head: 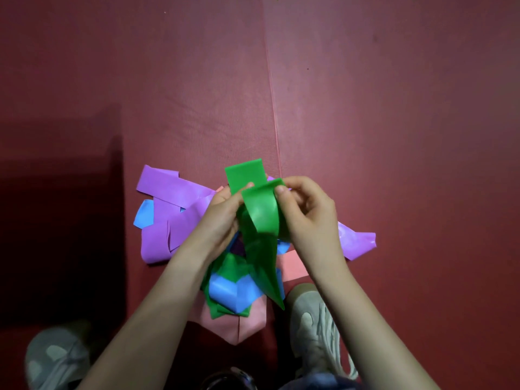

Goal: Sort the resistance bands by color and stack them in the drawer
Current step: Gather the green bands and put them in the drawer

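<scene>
Green band [260, 218], glossy and folded, pinched by left hand [225, 218] and right hand [306, 215]; both cover the middle of the band pile [174, 209] below.

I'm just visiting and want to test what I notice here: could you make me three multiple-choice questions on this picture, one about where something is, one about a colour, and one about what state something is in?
1. Where does the pile of bands lie?
A. In a drawer
B. On the dark red mat
C. On a chair

2. What colour is the band held up in both hands?
A. Green
B. Yellow
C. Black

3. In what state is that held band?
A. Rolled into a tight coil
B. Cut into pieces
C. Folded over at the top, hanging loose below

Answers:
1 B, the bands rest on the red mat, between the person's shoes; no drawer shows.
2 A, the green band is pinched by the left hand and the right hand.
3 C, its top end bends over at the fingers and its tail hangs to a point.
</scene>
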`<state>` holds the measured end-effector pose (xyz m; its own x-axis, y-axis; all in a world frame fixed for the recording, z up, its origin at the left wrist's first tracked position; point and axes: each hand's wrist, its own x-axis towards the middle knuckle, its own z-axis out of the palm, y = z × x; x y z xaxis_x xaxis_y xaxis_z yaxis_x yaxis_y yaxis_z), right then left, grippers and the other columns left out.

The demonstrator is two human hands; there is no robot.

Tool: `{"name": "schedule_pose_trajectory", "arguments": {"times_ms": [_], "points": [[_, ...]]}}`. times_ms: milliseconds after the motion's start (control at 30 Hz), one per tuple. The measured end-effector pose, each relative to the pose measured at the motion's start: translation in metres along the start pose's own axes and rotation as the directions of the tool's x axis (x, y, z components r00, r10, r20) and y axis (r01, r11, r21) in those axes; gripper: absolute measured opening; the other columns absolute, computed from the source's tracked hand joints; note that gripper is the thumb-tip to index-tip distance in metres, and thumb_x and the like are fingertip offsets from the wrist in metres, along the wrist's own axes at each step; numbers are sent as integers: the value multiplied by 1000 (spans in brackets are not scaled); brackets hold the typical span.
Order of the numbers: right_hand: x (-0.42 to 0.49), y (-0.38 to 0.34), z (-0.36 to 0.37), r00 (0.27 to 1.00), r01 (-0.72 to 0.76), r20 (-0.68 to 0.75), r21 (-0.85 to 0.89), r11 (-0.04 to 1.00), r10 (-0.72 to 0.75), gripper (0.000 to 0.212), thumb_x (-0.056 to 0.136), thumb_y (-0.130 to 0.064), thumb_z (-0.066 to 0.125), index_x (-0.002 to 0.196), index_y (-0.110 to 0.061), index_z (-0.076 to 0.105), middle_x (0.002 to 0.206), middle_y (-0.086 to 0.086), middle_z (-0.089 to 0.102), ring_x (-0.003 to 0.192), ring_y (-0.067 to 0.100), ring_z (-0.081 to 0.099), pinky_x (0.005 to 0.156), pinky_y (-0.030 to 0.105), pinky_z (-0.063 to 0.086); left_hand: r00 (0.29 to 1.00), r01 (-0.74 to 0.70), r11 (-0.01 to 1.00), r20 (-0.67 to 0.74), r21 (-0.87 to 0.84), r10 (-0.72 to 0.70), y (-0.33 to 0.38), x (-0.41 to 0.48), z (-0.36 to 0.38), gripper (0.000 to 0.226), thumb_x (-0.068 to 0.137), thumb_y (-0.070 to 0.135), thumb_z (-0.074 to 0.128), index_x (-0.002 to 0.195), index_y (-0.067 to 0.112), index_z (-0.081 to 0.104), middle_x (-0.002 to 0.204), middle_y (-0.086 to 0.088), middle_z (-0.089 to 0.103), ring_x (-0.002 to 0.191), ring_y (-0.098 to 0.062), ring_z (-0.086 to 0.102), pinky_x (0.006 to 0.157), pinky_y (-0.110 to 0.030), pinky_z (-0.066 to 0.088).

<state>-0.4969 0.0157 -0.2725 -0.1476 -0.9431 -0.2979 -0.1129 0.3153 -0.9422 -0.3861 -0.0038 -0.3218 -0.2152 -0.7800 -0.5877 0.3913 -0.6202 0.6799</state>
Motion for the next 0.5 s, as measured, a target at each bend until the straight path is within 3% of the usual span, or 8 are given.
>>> {"name": "schedule_pose_trajectory", "arguments": {"times_ms": [100, 200, 333, 433, 500], "points": [[8, 4, 6, 994, -89, -48, 110, 990, 94, 27, 89, -2, 50, 71, -22, 55, 42, -14, 57, 43, -5, 48, 46, 9, 39, 1000, 24, 1000, 17, 16, -25, -3, 0, 3, 23, 92, 6, 38, 96, 8, 61, 73, 5, 74, 69, -5, 69, 65, -17, 55], [15, 9, 11, 993, -89, -62, 111, 990, 97, 27, 89, -2, 50, 71, -22, 54, 41, -13, 56, 43, -4, 47, 46, 10, 39, 999, 42, 998, 33, 41, -43, -3, 1, 4, 27, 93, 13, 38, 102, 7, 63, 85, -1, 74, 79, -10, 69, 72, -21, 55], [19, 11, 15, 993, -72, -90, 69, 995, 79, 26, 88, -3, 52, 72, -23, 48, 37, -11, 44, 41, -1, 36, 44, 16, 33, 993, 69, 997, 94, 46, -73, 0, 0, 5, 44, 96, 25, 29, 85, 17, 71, 79, 4, 75, 76, -5, 69, 67, -17, 55], [18, 16, 17, 990, -85, -111, 60, 995, 91, 25, 89, -5, 51, 74, -23, 44, 52, 6, 43, 49, 12, 34, 48, 26, 29, 986, 94, 996, 136, 13, -95, -1, 3, 1, 61, 95, 44, 6, 103, 18, 60, 85, 6, 75, 85, -4, 68, 71, -16, 54], [17, 19, 18, 987, -92, -128, 51, 994, 98, 25, 90, -6, 50, 75, -24, 42, 53, 8, 42, 49, 13, 34, 48, 26, 29, 983, 95, 995, 159, -4, -93, -1, 2, 0, 64, 92, 51, 8, 110, 14, 57, 91, 3, 74, 90, -7, 68, 74, -18, 53]]}}
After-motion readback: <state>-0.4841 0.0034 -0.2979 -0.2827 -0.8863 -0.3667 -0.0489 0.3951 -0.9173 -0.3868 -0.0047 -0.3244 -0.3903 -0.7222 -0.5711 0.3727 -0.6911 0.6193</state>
